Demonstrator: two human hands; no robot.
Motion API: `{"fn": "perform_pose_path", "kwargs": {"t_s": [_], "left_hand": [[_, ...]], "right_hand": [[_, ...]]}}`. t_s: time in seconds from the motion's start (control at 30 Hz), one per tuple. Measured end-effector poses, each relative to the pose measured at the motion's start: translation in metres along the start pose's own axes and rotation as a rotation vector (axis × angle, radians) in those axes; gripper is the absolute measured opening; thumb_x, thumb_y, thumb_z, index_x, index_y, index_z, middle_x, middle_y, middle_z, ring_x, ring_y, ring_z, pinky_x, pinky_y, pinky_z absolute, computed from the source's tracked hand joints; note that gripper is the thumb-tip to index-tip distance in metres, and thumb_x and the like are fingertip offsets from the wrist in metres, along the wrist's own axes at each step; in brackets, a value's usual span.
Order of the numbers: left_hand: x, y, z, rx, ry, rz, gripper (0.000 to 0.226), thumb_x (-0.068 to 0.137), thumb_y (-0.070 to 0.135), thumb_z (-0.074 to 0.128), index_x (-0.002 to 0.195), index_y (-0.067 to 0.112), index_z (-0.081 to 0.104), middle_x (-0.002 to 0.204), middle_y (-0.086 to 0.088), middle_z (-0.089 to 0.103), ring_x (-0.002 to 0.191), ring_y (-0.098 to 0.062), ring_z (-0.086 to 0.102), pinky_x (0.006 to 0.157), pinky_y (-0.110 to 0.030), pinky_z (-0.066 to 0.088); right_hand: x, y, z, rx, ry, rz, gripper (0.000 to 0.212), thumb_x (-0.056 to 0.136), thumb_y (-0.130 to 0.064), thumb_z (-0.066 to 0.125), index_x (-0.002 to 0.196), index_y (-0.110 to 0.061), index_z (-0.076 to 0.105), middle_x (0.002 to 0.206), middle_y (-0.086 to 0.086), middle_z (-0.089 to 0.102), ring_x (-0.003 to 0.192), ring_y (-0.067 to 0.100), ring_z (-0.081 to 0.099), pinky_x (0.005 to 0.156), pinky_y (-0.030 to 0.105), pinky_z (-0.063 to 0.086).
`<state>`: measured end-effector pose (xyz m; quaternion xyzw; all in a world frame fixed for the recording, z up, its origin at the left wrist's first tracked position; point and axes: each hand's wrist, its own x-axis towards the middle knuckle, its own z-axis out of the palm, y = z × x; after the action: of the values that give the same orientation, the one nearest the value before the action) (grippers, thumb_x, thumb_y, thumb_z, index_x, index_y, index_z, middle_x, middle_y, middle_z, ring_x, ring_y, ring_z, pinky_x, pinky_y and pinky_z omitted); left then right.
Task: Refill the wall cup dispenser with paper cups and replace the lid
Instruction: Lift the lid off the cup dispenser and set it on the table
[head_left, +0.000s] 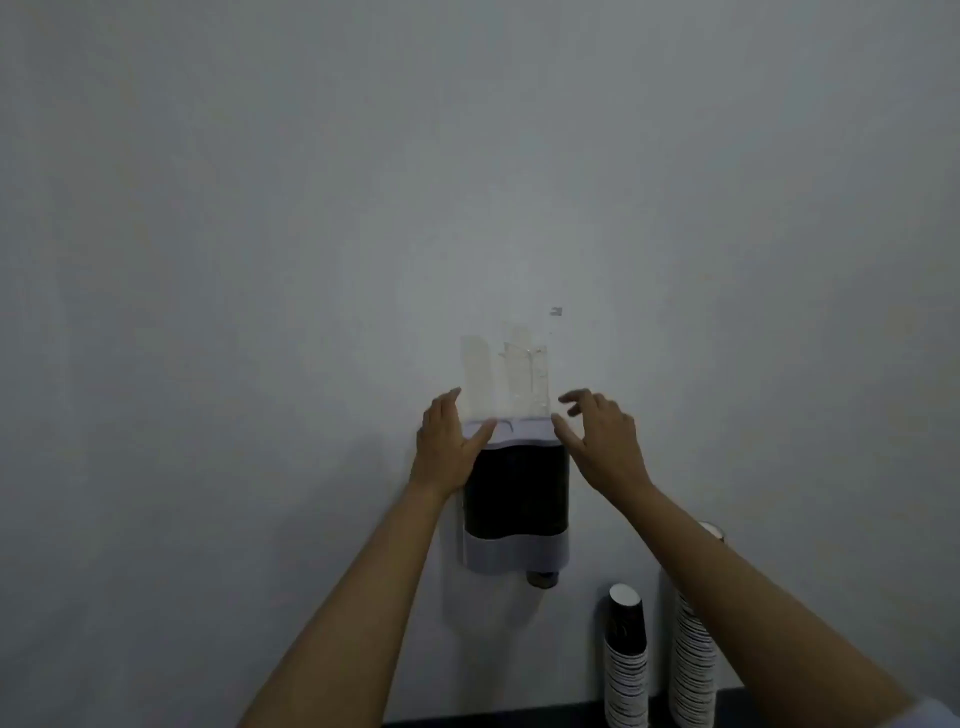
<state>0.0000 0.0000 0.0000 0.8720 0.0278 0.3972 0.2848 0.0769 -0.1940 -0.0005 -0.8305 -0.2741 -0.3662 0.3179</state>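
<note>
While the left hand (451, 441) steadies the wall cup dispenser's (514, 499) pale lid (519, 430), thumb on it, grip narrow, the right hand (597, 441) hovers spread beside; paper cup stacks (627, 670) wait on the table's far edge.

Plain pale grey painted wall (311, 234) fills view; strip of dark bench (519, 721) along bottom edge, beneath wall.

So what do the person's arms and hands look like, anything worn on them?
Both forearms are bare up to the picture's lower edge: no sleeves, gloves, watch or rings show on the left hand or the right hand. A bit of pale cloth shows at the bottom right corner, possibly clothing.
</note>
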Motion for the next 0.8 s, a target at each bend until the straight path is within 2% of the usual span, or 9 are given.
{"fn": "perform_pose_path", "kwargs": {"t_s": [0.2,0.33,0.4,0.47,0.57,0.7,0.8], "left_hand": [[-0.005,-0.025,0.018,-0.226,-0.109,-0.285,0.081,0.086,0.044,0.063,0.147,0.007,0.025,0.151,-0.011,0.03,0.14,-0.025,0.031,0.114,-0.034,0.025],[0.003,-0.035,0.031,-0.351,-0.113,-0.368,0.088,0.083,0.045,0.066,0.148,0.005,0.023,0.152,-0.012,0.028,0.139,-0.026,0.032,0.116,-0.035,0.028],[0.009,-0.04,0.037,-0.384,-0.121,-0.391,0.091,0.078,0.051,0.069,0.146,0.004,0.029,0.149,-0.011,0.033,0.136,-0.026,0.037,0.116,-0.039,0.032],[0.019,-0.055,0.049,-0.417,-0.114,-0.418,0.093,0.067,0.066,0.07,0.135,0.007,0.046,0.142,-0.012,0.047,0.126,-0.025,0.051,0.11,-0.043,0.041],[0.023,-0.063,0.057,-0.497,-0.12,-0.377,0.068,0.07,0.058,0.071,0.114,0.008,0.063,0.118,-0.012,0.067,0.107,-0.023,0.065,0.098,-0.038,0.052],[0.021,-0.06,0.059,-0.506,-0.068,-0.32,0.073,0.066,0.063,0.068,0.115,0.009,0.064,0.114,-0.009,0.068,0.105,-0.022,0.065,0.098,-0.043,0.051],[0.018,-0.049,0.049,-0.502,0.001,-0.274,0.053,0.079,0.035,0.073,0.124,0.01,0.058,0.119,-0.005,0.064,0.108,-0.02,0.061,0.097,-0.033,0.049]], "right_hand": [[-0.015,0.028,0.028,0.059,-0.14,0.236,0.045,0.091,-0.053,0.047,0.121,-0.02,0.053,0.113,0.004,0.061,0.106,0.023,0.057,0.088,0.041,0.045],[-0.01,0.041,0.043,0.136,-0.205,0.373,0.058,0.088,-0.056,0.051,0.129,-0.016,0.048,0.124,0.01,0.058,0.112,0.027,0.055,0.092,0.044,0.047],[-0.007,0.044,0.048,0.181,-0.234,0.407,0.063,0.088,-0.056,0.052,0.134,-0.014,0.045,0.128,0.012,0.055,0.117,0.029,0.053,0.096,0.046,0.046],[-0.003,0.046,0.052,0.246,-0.247,0.433,0.066,0.088,-0.056,0.053,0.138,-0.014,0.043,0.132,0.014,0.052,0.12,0.03,0.052,0.1,0.047,0.044],[0.003,0.046,0.057,0.351,-0.251,0.455,0.066,0.089,-0.054,0.052,0.14,-0.014,0.043,0.135,0.016,0.05,0.121,0.03,0.052,0.101,0.045,0.044],[0.005,0.043,0.059,0.395,-0.217,0.435,0.06,0.09,-0.052,0.052,0.135,-0.013,0.051,0.132,0.016,0.052,0.12,0.029,0.052,0.1,0.041,0.044],[0.008,0.033,0.056,0.383,-0.116,0.375,0.056,0.09,-0.05,0.053,0.132,-0.014,0.053,0.129,0.014,0.056,0.121,0.03,0.051,0.1,0.044,0.045]]}}
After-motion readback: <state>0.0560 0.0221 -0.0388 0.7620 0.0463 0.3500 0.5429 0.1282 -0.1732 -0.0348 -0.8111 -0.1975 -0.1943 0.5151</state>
